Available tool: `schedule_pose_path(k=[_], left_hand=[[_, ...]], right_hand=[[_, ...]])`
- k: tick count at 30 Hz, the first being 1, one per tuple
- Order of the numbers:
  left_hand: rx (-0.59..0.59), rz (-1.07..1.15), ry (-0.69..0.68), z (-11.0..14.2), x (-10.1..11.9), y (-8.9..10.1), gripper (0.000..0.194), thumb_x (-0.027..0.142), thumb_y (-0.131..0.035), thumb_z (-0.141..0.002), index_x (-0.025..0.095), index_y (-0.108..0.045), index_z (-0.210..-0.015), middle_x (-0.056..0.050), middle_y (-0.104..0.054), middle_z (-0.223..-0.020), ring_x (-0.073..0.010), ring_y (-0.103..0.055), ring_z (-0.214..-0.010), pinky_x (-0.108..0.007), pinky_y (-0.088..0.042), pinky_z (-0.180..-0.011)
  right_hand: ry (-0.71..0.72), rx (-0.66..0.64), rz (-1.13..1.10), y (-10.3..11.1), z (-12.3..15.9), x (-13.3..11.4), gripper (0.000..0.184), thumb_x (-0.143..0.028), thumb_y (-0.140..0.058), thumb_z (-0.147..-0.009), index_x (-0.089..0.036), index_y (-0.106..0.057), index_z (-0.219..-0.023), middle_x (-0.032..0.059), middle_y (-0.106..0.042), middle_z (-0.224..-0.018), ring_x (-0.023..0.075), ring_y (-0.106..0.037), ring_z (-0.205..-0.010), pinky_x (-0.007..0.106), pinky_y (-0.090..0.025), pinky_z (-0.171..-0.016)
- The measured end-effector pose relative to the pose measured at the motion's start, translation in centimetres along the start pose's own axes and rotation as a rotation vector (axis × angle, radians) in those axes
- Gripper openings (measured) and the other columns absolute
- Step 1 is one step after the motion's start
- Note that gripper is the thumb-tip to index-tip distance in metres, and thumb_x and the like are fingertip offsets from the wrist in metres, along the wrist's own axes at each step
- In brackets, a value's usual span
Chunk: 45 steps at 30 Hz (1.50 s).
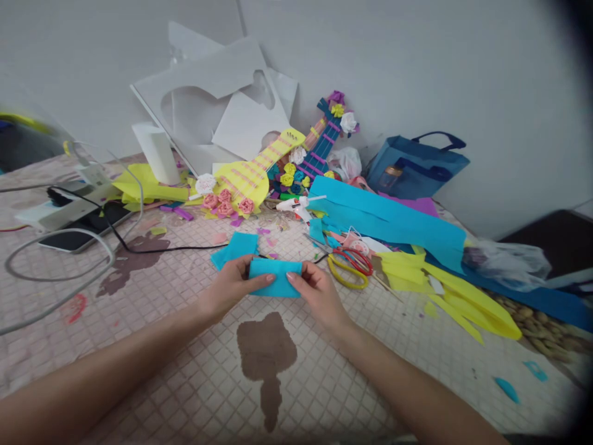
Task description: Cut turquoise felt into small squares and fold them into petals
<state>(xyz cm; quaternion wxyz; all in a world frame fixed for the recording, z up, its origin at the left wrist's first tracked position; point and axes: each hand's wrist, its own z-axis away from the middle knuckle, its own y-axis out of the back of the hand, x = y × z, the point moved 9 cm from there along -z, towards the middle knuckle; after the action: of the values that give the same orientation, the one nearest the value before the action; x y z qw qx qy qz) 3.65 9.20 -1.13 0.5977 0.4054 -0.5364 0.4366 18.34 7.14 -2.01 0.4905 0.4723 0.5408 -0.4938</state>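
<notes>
Between my two hands, above the table, is a small blue crepe paper piece (277,285) with a straight upper edge. My left hand (238,278) pinches its left end, thumb lying across the front. My right hand (319,289) pinches the right end the same way, with the fingers behind the paper. Just beyond my left hand lie more cut blue paper pieces (241,245), partly overlapping. To the right of my right hand rest scissors (351,266) with one red and one yellow handle loop. A white glue gun (296,205) lies farther back.
A yellow paper guitar (250,173) and a dark blue one (320,145) lean at the back. A long blue paper strip (389,216) and yellow paper (445,278) lie right. At left are a power strip (69,204), a phone (86,232) and cables. A blue bag (417,164) stands behind.
</notes>
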Motion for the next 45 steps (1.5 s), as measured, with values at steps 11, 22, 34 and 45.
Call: schedule_pose_path(k=[11, 22, 34, 45], left_hand=[[0.002, 0.051, 0.026, -0.1, -0.6, 0.1, 0.031, 0.039, -0.071, -0.067, 0.016, -0.052, -0.065, 0.004, -0.051, -0.058, -0.0087, -0.045, -0.053, -0.021, -0.035, -0.048], [0.02, 0.019, 0.018, -0.2, -0.8, 0.4, 0.033, 0.042, -0.07, -0.067, 0.015, -0.051, -0.067, 0.003, -0.051, -0.06, -0.0085, -0.046, -0.055, -0.021, -0.036, -0.049], [0.041, -0.05, -0.003, -0.2, -0.7, 0.6, 0.036, 0.044, -0.068, -0.068, 0.015, -0.047, -0.063, 0.004, -0.046, -0.057, -0.0072, -0.042, -0.052, -0.019, -0.033, -0.045], [0.044, -0.064, -0.059, -0.4, -0.2, 0.9, 0.033, 0.041, -0.066, -0.07, 0.015, -0.047, -0.062, 0.005, -0.043, -0.054, -0.0065, -0.04, -0.05, -0.018, -0.032, -0.044]], right_hand=[[0.064, 0.0, 0.119, 0.3, -0.2, -0.7, 0.032, -0.042, -0.061, -0.078, -0.02, -0.042, -0.062, -0.0047, -0.035, -0.058, 0.0102, -0.032, -0.055, 0.025, -0.025, -0.05], [0.047, -0.036, 0.045, 0.0, -0.2, -0.6, 0.029, -0.041, -0.061, -0.079, -0.02, -0.044, -0.067, -0.0046, -0.035, -0.062, 0.0099, -0.033, -0.058, 0.024, -0.027, -0.051], [0.043, 0.002, 0.114, 0.3, -0.3, -0.5, 0.031, -0.041, -0.061, -0.078, -0.02, -0.042, -0.065, -0.0056, -0.033, -0.058, 0.0096, -0.03, -0.055, 0.024, -0.024, -0.05], [0.079, 0.021, 0.158, 0.9, -0.5, -1.0, 0.03, -0.039, -0.06, -0.079, -0.02, -0.041, -0.064, -0.0057, -0.031, -0.059, 0.0093, -0.029, -0.055, 0.024, -0.024, -0.049]])
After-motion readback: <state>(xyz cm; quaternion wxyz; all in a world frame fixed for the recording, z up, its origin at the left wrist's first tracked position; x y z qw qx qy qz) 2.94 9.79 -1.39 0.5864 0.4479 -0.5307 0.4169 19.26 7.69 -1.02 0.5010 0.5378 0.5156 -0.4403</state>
